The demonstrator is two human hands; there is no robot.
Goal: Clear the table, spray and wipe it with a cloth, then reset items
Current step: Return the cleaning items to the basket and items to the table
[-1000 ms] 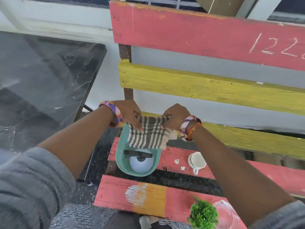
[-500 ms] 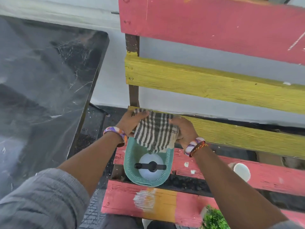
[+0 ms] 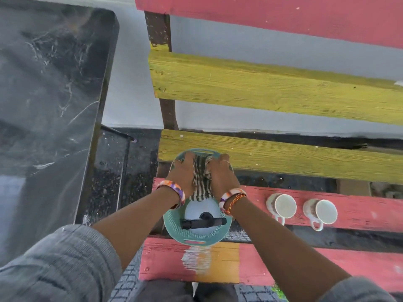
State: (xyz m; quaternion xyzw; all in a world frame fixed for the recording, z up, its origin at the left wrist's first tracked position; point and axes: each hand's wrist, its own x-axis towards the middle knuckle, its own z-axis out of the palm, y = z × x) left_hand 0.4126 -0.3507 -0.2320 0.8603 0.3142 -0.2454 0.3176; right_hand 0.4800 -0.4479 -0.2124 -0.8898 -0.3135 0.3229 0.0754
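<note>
A teal plastic basket (image 3: 174,229) stands on the left end of a painted slat bench. Inside it sits a white spray bottle (image 3: 197,211) with a black trigger head (image 3: 202,222). My left hand (image 3: 183,174) and my right hand (image 3: 221,176) are both down in the far half of the basket, gripping a folded brown-and-white striped cloth (image 3: 201,184) between them. The cloth's lower edge lies against the bottle. Two white cups (image 3: 283,206) (image 3: 323,212) lie on their sides on the pink slat to the right.
The dark marble table (image 3: 43,94) fills the left side, with a gap of dark floor between it and the bench. Yellow slats (image 3: 283,158) and the pink bench back (image 3: 283,16) lie beyond the basket. A bit of green plant (image 3: 278,292) shows at the bottom edge.
Both hands have lowered the striped cloth from above the basket down into its far half, folded narrower. My view has shifted, and a second cup is now in sight.
</note>
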